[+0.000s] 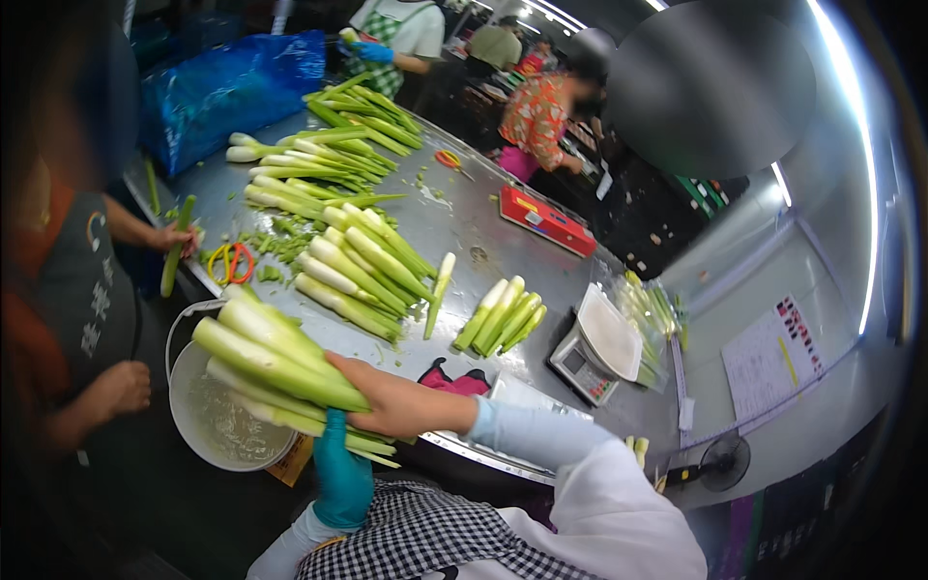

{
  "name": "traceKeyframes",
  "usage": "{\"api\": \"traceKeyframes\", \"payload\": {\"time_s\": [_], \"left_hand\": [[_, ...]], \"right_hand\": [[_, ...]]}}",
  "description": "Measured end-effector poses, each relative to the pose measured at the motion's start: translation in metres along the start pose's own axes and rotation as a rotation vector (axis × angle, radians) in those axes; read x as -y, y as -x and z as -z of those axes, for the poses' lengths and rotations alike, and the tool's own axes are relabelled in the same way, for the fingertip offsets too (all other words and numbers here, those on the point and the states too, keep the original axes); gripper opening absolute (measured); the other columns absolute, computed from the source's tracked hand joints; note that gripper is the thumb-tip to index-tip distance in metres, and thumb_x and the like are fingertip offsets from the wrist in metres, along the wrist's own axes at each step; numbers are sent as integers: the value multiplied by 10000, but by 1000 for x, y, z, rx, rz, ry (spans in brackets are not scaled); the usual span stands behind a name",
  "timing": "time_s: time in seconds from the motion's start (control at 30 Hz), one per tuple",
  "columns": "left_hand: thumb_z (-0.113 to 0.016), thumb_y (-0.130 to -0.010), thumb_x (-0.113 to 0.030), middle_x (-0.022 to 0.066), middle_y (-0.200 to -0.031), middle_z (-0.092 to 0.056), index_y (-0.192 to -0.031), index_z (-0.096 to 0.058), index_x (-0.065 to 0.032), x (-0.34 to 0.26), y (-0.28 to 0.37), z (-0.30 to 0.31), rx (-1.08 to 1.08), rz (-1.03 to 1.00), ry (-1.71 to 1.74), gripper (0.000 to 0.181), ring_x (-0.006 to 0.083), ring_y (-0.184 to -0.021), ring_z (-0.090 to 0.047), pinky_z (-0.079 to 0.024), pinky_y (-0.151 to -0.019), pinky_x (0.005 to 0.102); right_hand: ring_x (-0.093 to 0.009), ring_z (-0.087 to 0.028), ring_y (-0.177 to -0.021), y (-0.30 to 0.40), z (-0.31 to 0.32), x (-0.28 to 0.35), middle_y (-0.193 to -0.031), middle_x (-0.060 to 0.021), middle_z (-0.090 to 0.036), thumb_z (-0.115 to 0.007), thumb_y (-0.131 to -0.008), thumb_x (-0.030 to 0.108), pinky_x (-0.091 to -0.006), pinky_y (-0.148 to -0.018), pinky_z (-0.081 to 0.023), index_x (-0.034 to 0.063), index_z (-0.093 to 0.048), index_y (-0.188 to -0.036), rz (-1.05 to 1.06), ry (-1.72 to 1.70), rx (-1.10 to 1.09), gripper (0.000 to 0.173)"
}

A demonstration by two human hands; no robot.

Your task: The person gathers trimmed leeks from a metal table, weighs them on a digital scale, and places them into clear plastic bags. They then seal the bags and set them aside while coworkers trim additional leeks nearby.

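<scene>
Both my hands hold one bundle of thick green-and-white vegetable stalks [279, 351] at the table's near left edge, partly above a white bucket of liquid [225, 428]. My left hand [341, 471], in a teal glove, grips the bundle from below. My bare right hand [391, 399] closes round its upper side. Just beyond, trimmed stalks [362, 268] lie in a row on the metal table [471, 225]. One single stalk [439, 296] and a small group of stalks [500, 315] lie to the right. Parts of my left fingers are hidden by the bundle.
Right of the stalks stands a weighing scale [598, 348]; a pink-and-black cloth [453, 380] lies nearer. Scissors [230, 262] rest among green scraps, and a red box [547, 221] sits at the far edge. A co-worker's hand [177, 239] holds a stalk at left. A blue plastic bag [232, 94] stands behind.
</scene>
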State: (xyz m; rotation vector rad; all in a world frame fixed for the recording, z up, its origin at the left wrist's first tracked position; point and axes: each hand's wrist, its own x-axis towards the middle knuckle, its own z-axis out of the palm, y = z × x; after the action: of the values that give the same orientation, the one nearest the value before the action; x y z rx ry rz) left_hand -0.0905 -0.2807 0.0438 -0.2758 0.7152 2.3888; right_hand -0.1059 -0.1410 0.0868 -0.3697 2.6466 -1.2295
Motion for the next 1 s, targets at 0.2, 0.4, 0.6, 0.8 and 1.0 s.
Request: {"api": "traceKeyframes", "payload": {"time_s": [0.2,0.4,0.6,0.8,1.0], "left_hand": [[-499,-905,-161,85,-1186,-516,-1302,-363,-19,51,-63,-63,293,125,-453,443,178,-1041,-542,-462,-858,300],[-557,-856,-99,117,-1130,-553,-1221,-437,18,185,-169,-126,657,222,-634,401,191,-992,-570,-476,-841,292],[-647,-776,-152,183,-1176,-510,-1306,-289,15,313,-229,-143,575,101,-1136,661,265,-1021,-555,-471,-843,335],[-632,-760,-370,284,-1257,-450,-1373,-131,84,342,-260,-142,508,182,-1522,913,386,-1091,-520,-442,-887,403],[-595,-761,-519,298,-1236,-464,-1326,-251,83,348,-288,-162,514,206,-1648,895,393,-1077,-530,-446,-876,405]], "right_hand": [[-350,-267,-1316,83,16,-54,-1406,-272,-240,-576,-804,103,-354,-1072,-242,-21,-80,-1411,-246,-138,-668,793],[-302,-391,-1230,146,65,-132,-1342,-222,-355,-534,-826,70,-342,-997,-339,-12,-116,-1405,-383,-236,-1247,719],[-282,-412,-1199,204,85,-254,-1317,-190,-372,-514,-827,29,-339,-995,-332,28,-149,-1397,-404,-290,-1417,677],[-390,-389,-1203,217,83,-326,-1315,-280,-341,-594,-779,32,-384,-1003,-321,-35,-72,-1396,-719,-35,-1289,810],[-476,-362,-1166,222,125,-331,-1323,-321,-302,-660,-757,217,-440,-967,-353,-64,-75,-1385,-1038,189,-1000,903]]}}
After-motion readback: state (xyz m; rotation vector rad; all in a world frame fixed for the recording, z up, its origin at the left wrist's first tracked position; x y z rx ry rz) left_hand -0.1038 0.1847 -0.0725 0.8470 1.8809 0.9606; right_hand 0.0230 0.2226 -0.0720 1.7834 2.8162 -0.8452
